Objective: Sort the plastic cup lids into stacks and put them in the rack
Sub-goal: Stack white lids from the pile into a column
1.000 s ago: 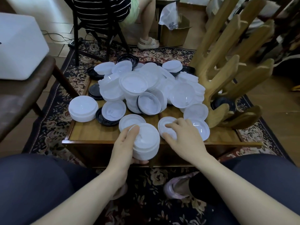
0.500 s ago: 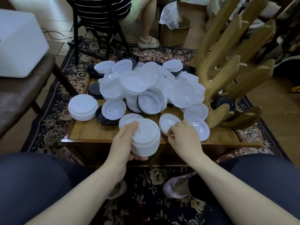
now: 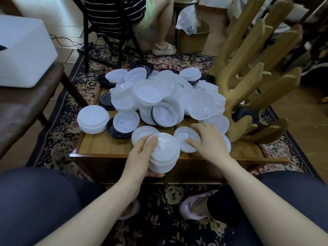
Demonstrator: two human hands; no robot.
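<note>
- Many white lids in the big pile (image 3: 159, 96) are overlapping, so we are not managing to count them; black lids (image 3: 116, 129) are peeking out beneath, mostly covered.
- We are gripping a stack of white lids (image 3: 164, 151) in our left hand (image 3: 140, 155), thumb on top and fingers curled underneath, at the near table edge.
- Our right hand (image 3: 208, 139) is resting on a single white lid (image 3: 186, 139), thumb laid across it; whether the curled fingers are pinching it we cannot tell. It is covering most of another lid to the right.
- Compared with half a second ago, our right hand is lying further onto that lid, while the left is holding as before.
- Lids are lying on a low wooden table (image 3: 106, 148) over a flowered rug (image 3: 58, 137); a second neat stack (image 3: 93, 118) is sitting far left, the wooden rack (image 3: 248, 82) is standing right, its top cut off.
</note>
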